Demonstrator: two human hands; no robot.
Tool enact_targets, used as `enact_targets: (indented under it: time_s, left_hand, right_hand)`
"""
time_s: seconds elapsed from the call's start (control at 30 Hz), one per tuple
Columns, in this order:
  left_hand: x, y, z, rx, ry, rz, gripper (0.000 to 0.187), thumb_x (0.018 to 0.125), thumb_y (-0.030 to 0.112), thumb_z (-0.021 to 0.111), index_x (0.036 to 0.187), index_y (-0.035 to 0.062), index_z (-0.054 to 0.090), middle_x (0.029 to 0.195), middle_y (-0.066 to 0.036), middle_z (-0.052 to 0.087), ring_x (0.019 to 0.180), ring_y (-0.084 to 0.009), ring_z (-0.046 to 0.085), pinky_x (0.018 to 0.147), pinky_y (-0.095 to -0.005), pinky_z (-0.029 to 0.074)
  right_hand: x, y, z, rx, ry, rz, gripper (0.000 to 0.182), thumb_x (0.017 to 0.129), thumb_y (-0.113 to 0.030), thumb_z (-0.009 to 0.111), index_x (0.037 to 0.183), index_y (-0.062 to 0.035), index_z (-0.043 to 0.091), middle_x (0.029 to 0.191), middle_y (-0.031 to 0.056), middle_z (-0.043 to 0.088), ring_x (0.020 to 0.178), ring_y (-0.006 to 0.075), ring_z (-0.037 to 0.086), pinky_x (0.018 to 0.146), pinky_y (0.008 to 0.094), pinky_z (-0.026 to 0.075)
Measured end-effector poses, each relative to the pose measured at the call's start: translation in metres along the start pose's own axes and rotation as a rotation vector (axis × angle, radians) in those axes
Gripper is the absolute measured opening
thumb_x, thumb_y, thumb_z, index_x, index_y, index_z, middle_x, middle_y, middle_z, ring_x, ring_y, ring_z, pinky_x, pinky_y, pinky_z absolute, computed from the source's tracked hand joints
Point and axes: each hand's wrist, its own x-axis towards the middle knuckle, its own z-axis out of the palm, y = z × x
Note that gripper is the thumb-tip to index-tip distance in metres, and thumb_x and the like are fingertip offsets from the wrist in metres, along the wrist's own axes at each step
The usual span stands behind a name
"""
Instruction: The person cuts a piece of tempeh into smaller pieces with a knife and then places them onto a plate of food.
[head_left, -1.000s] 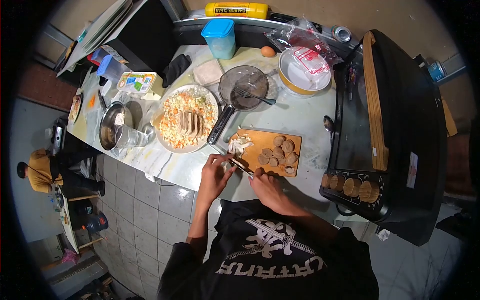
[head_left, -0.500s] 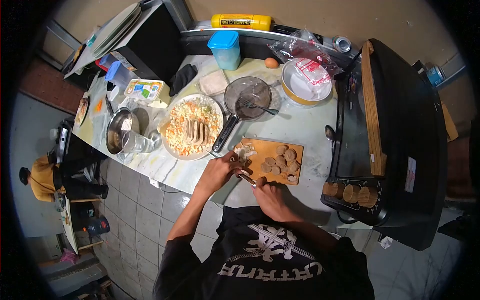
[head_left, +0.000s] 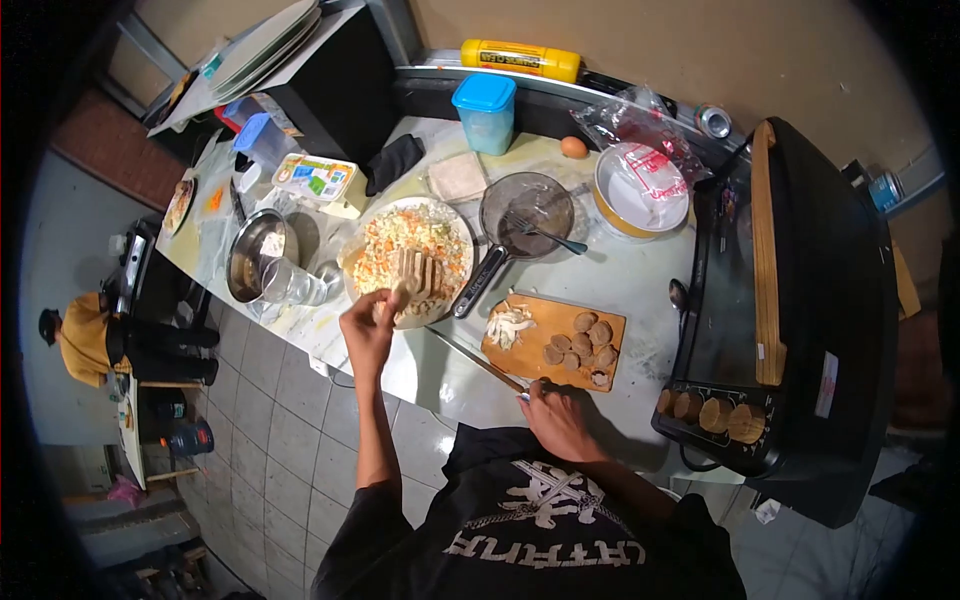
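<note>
My left hand point(head_left: 372, 325) is over the near edge of a plate of chopped vegetables point(head_left: 405, 240), its fingers pinched round a small pale brown piece point(head_left: 401, 296). Several brown slices point(head_left: 425, 270) lie on the vegetables beside it. My right hand point(head_left: 555, 415) grips the handle of a long knife point(head_left: 480, 362), whose blade points left and away from me. Just beyond the knife is a wooden cutting board point(head_left: 522, 362) with white shavings point(head_left: 508, 325) on its left and several round brown pieces point(head_left: 582, 345) on its right.
A pan point(head_left: 525, 205) holding a fork stands behind the board. Further back are a blue-lidded container point(head_left: 484, 115), an egg point(head_left: 573, 147) and a white bowl point(head_left: 640, 190). A metal bowl point(head_left: 262, 255) is left, a black oven point(head_left: 830, 300) right. Another person point(head_left: 90, 345) stands far left.
My left hand has left the board and moved left to the plate with the small piece. The knife now lies away from my left hand, its blade in full view. The whole view has shifted slightly.
</note>
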Motion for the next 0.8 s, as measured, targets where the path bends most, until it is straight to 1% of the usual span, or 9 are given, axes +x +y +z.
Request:
enact_targets:
  time_s: [0.07, 0.2, 0.27, 0.37, 0.57, 0.63, 0.73, 0.77, 0.8]
  left_hand:
    - [0.018, -0.008, 0.004, -0.053, 0.034, -0.032, 0.029, 0.085, 0.024, 0.07, 0.088, -0.0046, 0.068, 0.07, -0.004, 0.063, 0.051, -0.0064, 0.049, 0.047, -0.0222, 0.039]
    - [0.052, -0.038, 0.017, 0.006, 0.042, 0.03, 0.021, 0.083, 0.017, 0.07, 0.082, -0.004, 0.068, 0.066, -0.002, 0.062, 0.053, -0.0068, 0.048, 0.049, -0.0245, 0.037]
    - [0.062, -0.05, 0.024, 0.002, 0.076, 0.069, 0.023, 0.081, 0.019, 0.072, 0.082, -0.0034, 0.069, 0.063, -0.004, 0.061, 0.051, -0.0082, 0.047, 0.048, -0.0267, 0.037]
    - [0.065, -0.037, 0.027, 0.175, 0.063, -0.024, 0.025, 0.079, 0.023, 0.073, 0.083, -0.0011, 0.07, 0.057, -0.007, 0.059, 0.05, -0.0098, 0.048, 0.049, -0.0276, 0.038]
    - [0.061, -0.029, 0.029, 0.345, 0.11, 0.061, 0.027, 0.077, 0.028, 0.073, 0.082, 0.0016, 0.07, 0.054, -0.011, 0.058, 0.049, -0.021, 0.056, 0.052, -0.034, 0.043]
    - [0.058, -0.023, 0.027, 0.453, 0.124, 0.096, 0.028, 0.078, 0.028, 0.073, 0.086, 0.0013, 0.07, 0.06, -0.015, 0.061, 0.055, -0.026, 0.06, 0.056, -0.0366, 0.045]
    - [0.06, -0.019, 0.019, 0.406, 0.179, 0.115, 0.032, 0.08, 0.03, 0.072, 0.092, 0.0002, 0.068, 0.067, -0.018, 0.063, 0.061, -0.0278, 0.062, 0.059, -0.0376, 0.046]
    - [0.061, -0.027, 0.015, 0.385, 0.193, 0.201, 0.031, 0.085, 0.028, 0.069, 0.098, -0.0004, 0.066, 0.059, -0.006, 0.058, 0.054, -0.0139, 0.053, 0.054, -0.0305, 0.044]
    - [0.06, -0.023, 0.009, 0.18, 0.076, 0.084, 0.035, 0.089, 0.031, 0.063, 0.106, 0.0008, 0.062, 0.065, -0.003, 0.055, 0.056, -0.0135, 0.049, 0.056, -0.0303, 0.044]
  right_hand:
    - [0.004, 0.0, -0.004, 0.045, -0.086, 0.082, 0.037, 0.093, -0.03, 0.052, 0.101, 0.0057, 0.054, 0.069, 0.0219, 0.061, 0.067, 0.0415, 0.062, 0.061, 0.0495, 0.049]
    - [0.006, 0.002, -0.006, 0.027, -0.047, 0.066, 0.035, 0.094, -0.027, 0.049, 0.098, 0.0075, 0.053, 0.072, 0.0259, 0.063, 0.07, 0.0422, 0.063, 0.061, 0.0502, 0.05]
    - [0.004, 0.001, -0.01, 0.067, -0.034, 0.08, 0.037, 0.094, -0.027, 0.05, 0.102, 0.0089, 0.053, 0.074, 0.0261, 0.062, 0.07, 0.0432, 0.062, 0.062, 0.0505, 0.049]
    - [0.003, 0.002, -0.009, 0.063, -0.065, 0.107, 0.038, 0.094, -0.029, 0.05, 0.103, 0.0085, 0.053, 0.073, 0.0257, 0.062, 0.071, 0.0442, 0.062, 0.063, 0.0514, 0.048]
    - [0.0, 0.007, -0.002, 0.067, 0.032, 0.066, 0.04, 0.094, -0.032, 0.049, 0.106, 0.0063, 0.053, 0.069, 0.0254, 0.061, 0.069, 0.044, 0.061, 0.062, 0.0517, 0.047]
    - [0.0, 0.008, -0.006, 0.072, 0.002, 0.09, 0.04, 0.094, -0.032, 0.049, 0.106, 0.0064, 0.053, 0.071, 0.0263, 0.061, 0.071, 0.0441, 0.061, 0.063, 0.0516, 0.047]
    - [0.0, 0.007, -0.014, 0.097, -0.042, 0.127, 0.041, 0.094, -0.032, 0.049, 0.107, 0.007, 0.054, 0.075, 0.0279, 0.06, 0.074, 0.0447, 0.06, 0.066, 0.0516, 0.046]
    - [0.0, 0.007, -0.016, 0.114, -0.056, 0.141, 0.042, 0.094, -0.032, 0.049, 0.108, 0.0073, 0.054, 0.077, 0.0287, 0.06, 0.075, 0.0452, 0.059, 0.068, 0.0518, 0.046]
    - [0.0, 0.008, -0.016, 0.112, -0.058, 0.14, 0.042, 0.094, -0.032, 0.049, 0.108, 0.0073, 0.054, 0.077, 0.0287, 0.06, 0.075, 0.0452, 0.059, 0.068, 0.0518, 0.046]
